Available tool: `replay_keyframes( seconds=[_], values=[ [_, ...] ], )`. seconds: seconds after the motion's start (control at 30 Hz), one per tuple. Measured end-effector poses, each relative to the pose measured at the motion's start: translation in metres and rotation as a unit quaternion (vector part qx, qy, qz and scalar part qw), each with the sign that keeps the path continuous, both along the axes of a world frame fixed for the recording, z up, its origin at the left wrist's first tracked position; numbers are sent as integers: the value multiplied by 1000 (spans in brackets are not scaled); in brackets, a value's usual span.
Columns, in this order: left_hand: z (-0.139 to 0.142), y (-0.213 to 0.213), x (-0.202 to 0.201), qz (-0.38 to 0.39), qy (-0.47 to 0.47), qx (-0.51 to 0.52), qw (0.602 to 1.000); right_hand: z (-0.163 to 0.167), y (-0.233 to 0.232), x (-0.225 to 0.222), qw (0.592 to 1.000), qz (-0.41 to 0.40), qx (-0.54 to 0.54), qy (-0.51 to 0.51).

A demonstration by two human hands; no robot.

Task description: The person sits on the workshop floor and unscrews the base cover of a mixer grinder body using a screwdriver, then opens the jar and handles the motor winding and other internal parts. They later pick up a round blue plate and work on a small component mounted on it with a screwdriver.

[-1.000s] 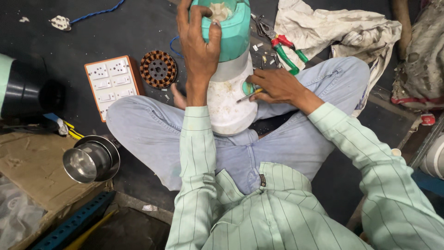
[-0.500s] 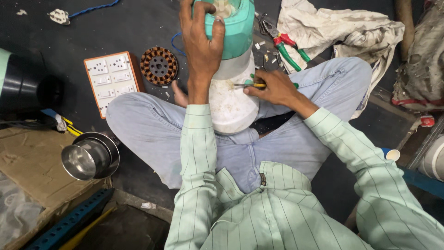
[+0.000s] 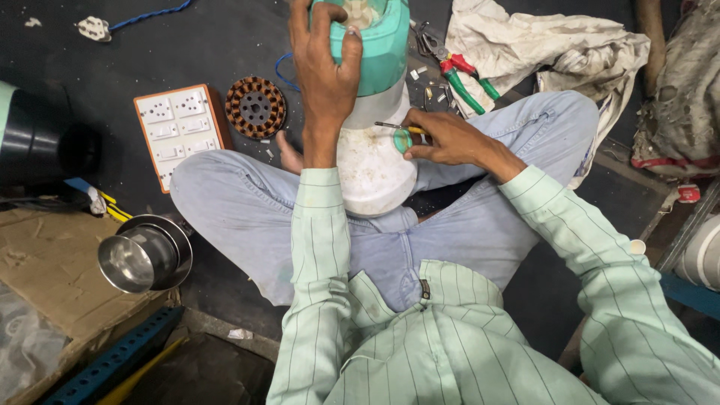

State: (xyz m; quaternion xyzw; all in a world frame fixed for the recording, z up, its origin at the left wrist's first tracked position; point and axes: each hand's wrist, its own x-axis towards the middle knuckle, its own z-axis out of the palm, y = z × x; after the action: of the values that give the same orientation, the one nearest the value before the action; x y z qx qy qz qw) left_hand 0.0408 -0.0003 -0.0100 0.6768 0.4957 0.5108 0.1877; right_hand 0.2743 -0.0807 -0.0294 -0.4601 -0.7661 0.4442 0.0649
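I sit cross-legged with a white and teal mixer-grinder base (image 3: 375, 150) lying in my lap. My left hand (image 3: 324, 71) grips its teal top end from the left side. My right hand (image 3: 442, 136) holds a small screwdriver (image 3: 391, 127) with a yellow handle, its tip against the body near a teal round knob (image 3: 402, 140) on the side. My fingers also touch that knob.
On the dark floor lie a copper-wound motor stator (image 3: 256, 107), a white switchboard with an orange edge (image 3: 177, 132), red-and-green pliers (image 3: 459, 73), a crumpled cloth (image 3: 540, 45), a steel jar (image 3: 144, 256), cardboard (image 3: 45, 292) and a black cylinder (image 3: 37, 139).
My right hand has shifted a little up along the appliance's side with the screwdriver. The appliance tilted slightly and my left hand kept its grip.
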Motion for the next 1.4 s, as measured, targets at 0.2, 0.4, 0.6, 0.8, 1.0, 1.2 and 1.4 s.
replay_keyframes(
  seconds=[0.2,0.4,0.6,0.8,1.0,1.2,1.4],
  values=[
    [-1,1,0,-7,-10,6,1000,2,1,-1,1000,12,4,3],
    [4,-2,-1,-1,-1,13,1000,1,3,0,986,82,143,21],
    [7,-3,0,-1,-8,2,1000,4,2,2,981,89,173,8],
    [7,-2,-1,-2,-8,11,1000,5,2,0,979,67,182,-58],
    [3,1,-1,-5,-7,25,1000,-7,-2,-1,981,16,192,-15],
    [-1,0,0,0,-4,13,1000,-23,-11,-2,981,-45,190,-5],
    [4,0,-1,3,-2,23,1000,-38,-13,-11,979,-117,169,13]
  ],
)
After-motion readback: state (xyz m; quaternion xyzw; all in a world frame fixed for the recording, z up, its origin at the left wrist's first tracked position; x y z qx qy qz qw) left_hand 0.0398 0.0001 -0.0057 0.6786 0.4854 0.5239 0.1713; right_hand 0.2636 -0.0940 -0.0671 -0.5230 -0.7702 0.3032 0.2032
